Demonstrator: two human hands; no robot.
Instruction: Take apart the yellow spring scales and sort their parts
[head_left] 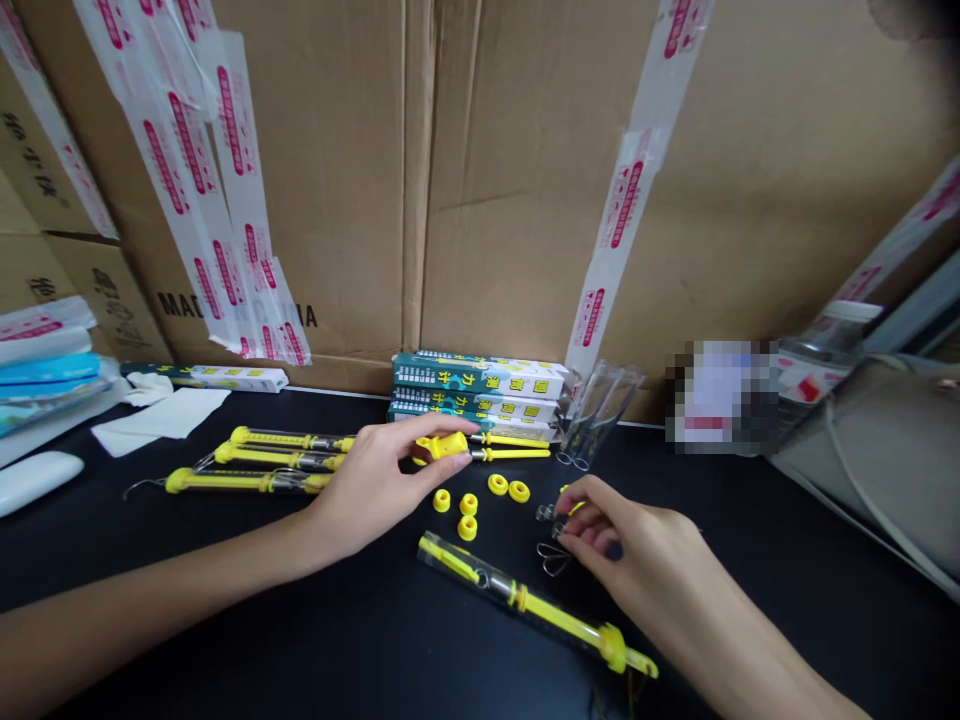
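My left hand (382, 480) pinches a yellow plastic cap (448, 446) between thumb and fingers, above the black table. My right hand (630, 540) is closed, its thumb and index fingertips at a small metal coil (558, 530); the other fingers curl under the palm. Wire hooks (553, 560) lie just below those fingertips. Several yellow ring-shaped caps (468, 504) rest between my hands. In front of them a spring scale (525, 600) with a clear tube lies slantwise. More spring scales (247, 481) lie left, partly hidden behind my left hand.
Small printed boxes (480, 377) are stacked against the cardboard (510, 200) at the back. Clear tubes (600, 410) stand beside them. A bottle (817, 365) and a grey bag (877, 450) are at right. White paper (161, 420) and a white object (41, 482) lie left.
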